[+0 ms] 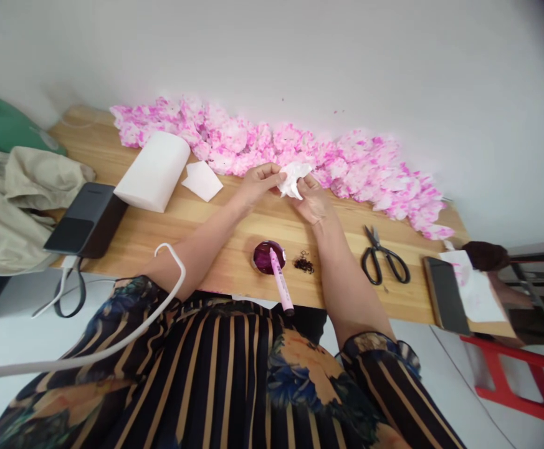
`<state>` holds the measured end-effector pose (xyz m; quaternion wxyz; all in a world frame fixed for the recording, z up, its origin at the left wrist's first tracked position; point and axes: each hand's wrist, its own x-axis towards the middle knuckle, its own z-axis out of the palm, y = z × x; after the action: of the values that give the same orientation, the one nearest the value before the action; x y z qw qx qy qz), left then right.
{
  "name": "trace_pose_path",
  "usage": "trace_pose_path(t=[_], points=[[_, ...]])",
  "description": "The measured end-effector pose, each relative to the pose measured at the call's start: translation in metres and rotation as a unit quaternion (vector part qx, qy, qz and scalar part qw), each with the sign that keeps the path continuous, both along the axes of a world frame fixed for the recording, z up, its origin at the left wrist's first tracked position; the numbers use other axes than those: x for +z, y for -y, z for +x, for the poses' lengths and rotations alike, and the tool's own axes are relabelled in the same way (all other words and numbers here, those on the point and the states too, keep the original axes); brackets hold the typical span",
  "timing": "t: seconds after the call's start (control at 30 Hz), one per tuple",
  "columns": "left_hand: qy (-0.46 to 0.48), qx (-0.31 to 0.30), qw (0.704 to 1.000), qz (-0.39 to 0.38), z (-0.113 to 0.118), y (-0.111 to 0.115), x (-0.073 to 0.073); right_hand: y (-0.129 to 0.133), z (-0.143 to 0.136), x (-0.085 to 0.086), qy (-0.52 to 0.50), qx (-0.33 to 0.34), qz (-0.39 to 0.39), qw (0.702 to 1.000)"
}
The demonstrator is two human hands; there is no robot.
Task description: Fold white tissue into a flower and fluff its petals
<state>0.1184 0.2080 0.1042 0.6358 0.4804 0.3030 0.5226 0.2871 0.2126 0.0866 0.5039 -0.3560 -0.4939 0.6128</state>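
Along the far side of the wooden table (281,224), the edge is lined by a long row of pink-and-white ruffled pieces (234,140), while the near edge is reached by the dark end of a pink marker (278,280), which is propped on a purple-stained bowl (261,262). Wood is exposed between the two forearms and, farther right, between the right forearm and the black-handled scissors (378,249); the left is taken up by a white stack (154,171), with a white sheet (203,181) just beside it. Near the middle of the row, on its near side, a white tissue piece (295,178) is held; it is thin, crumpled and ruffled. Its left side is pinched narrowly between thumb and fingers by the left hand (257,184), its right side by the right hand (313,198); how the fingertips meet behind it cannot be told
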Motion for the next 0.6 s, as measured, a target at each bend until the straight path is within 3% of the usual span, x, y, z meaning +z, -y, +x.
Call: trace_pose_path(t=[0.23, 0.33, 0.47, 0.6], points=[[0.024, -0.072, 0.997, -0.017, 0.001, 0.001, -0.003, -0.005, 0.012, -0.01, -0.037, -0.038, 0.003, 0.999], [0.03, -0.061, 0.998, -0.004, 0.002, 0.002, -0.002, -0.005, 0.014, -0.011, -0.054, -0.037, 0.003, 0.998], [0.013, -0.042, 0.999, 0.027, 0.002, 0.002, -0.001, -0.004, 0.013, -0.01, -0.003, -0.055, -0.002, 0.998], [-0.01, -0.026, 0.998, 0.057, 0.001, 0.004, 0.001, -0.002, 0.012, -0.009, 0.004, -0.026, -0.001, 1.0]])
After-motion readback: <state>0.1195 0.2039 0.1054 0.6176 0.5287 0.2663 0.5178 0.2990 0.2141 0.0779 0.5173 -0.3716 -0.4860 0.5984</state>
